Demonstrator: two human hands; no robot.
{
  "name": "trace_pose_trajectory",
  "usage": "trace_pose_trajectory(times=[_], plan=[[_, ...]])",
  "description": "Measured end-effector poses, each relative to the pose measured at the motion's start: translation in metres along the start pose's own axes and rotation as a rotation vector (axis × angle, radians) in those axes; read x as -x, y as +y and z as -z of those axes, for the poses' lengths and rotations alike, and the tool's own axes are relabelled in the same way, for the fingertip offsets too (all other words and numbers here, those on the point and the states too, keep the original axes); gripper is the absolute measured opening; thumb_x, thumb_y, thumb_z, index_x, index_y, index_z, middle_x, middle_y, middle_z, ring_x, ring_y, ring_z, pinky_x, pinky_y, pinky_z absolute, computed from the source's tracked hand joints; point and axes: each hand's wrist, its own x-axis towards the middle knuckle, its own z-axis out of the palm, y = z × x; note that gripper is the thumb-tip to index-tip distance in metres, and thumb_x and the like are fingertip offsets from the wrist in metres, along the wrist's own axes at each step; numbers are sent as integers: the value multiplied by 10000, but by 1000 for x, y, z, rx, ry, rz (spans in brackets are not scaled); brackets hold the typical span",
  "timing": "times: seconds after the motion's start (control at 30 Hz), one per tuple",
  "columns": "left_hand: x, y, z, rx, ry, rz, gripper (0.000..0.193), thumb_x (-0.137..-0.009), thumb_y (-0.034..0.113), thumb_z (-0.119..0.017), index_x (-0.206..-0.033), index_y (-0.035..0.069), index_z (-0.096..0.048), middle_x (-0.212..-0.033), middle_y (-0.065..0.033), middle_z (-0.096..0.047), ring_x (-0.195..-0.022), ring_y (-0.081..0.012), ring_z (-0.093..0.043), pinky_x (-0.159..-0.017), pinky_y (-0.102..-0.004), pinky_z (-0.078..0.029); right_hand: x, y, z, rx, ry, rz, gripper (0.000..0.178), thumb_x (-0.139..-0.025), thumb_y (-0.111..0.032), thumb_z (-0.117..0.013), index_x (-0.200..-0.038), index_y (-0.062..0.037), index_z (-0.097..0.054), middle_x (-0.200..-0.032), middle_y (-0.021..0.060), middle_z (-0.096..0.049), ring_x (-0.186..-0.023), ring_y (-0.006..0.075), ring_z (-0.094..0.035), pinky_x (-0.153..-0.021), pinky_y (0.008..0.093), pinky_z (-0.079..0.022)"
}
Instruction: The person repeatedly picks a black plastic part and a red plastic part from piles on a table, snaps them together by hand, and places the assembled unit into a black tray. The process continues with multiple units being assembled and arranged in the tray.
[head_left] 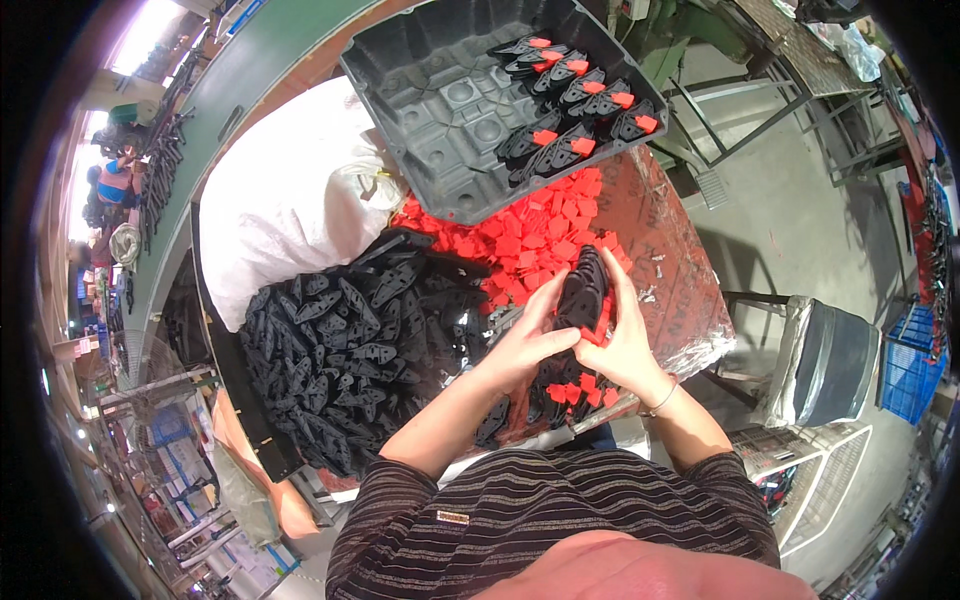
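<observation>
Between my two hands is a stack of black plastic parts (582,292), with red pieces showing along its right side. My left hand (536,335) closes on the stack from the left, thumb across its near end. From the right, my right hand (627,345) wraps the other side. Just beyond lies a loose heap of small red plastic pieces (530,245). To the left spreads a large pile of black plastic parts (350,340). A few black parts with red pieces (583,390) lie below my hands, near the table's front edge.
A dark grey tray (440,120) at the back holds several bundles of black parts with red pieces (580,85) on its right side. A white sack (300,190) lies at the left. A padded chair (825,360) stands right of the brown table (690,290).
</observation>
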Motion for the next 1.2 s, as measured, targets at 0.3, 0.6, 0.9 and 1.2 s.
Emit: trace_pose_trajectory(times=[0.3, 0.6, 0.9, 1.2], plan=[[-2, 4, -4, 427, 337, -126, 392, -832, 112, -631, -1199, 56, -504, -1089, -67, -585, -1002, -186, -577, -865, -346, -490, -29, -18, -8, 619, -87, 478, 985, -526, -144, -768, -1387, -19, -305, -1145, 157, -464, -1034, 319, -484, -882, 435, -401], [-6, 52, 21, 274, 3, -44, 729, -901, 580, -397, -1378, 34, -323, -1301, -141, -471, -1150, -268, -528, -929, -436, -479, -64, -34, 11, 699, -84, 700, 780, -611, -165, -705, -1322, -46, -406, -1129, 116, -482, -1038, 297, -498, -907, 440, -400], [-15, 82, 57, 37, -469, 343, 600, -876, 361, -586, -1311, -10, -402, -1248, -105, -515, -1127, -213, -516, -939, -328, -440, -76, -37, 8, 913, -217, 1337, 489, -774, -190, -601, -1235, -276, -463, -1104, 28, -417, -1075, 175, -455, -994, 413, -415], [-45, 108, 50, 39, -279, 221, 474, -857, 260, -588, -1256, 44, -449, -1091, -68, -577, -908, -142, -594, -758, -286, -519, -93, -37, 18, 1094, -10, 1120, 613, -733, -176, -613, -1261, -429, -433, -1276, 19, -422, -1206, 227, -394, -1068, 531, -302]])
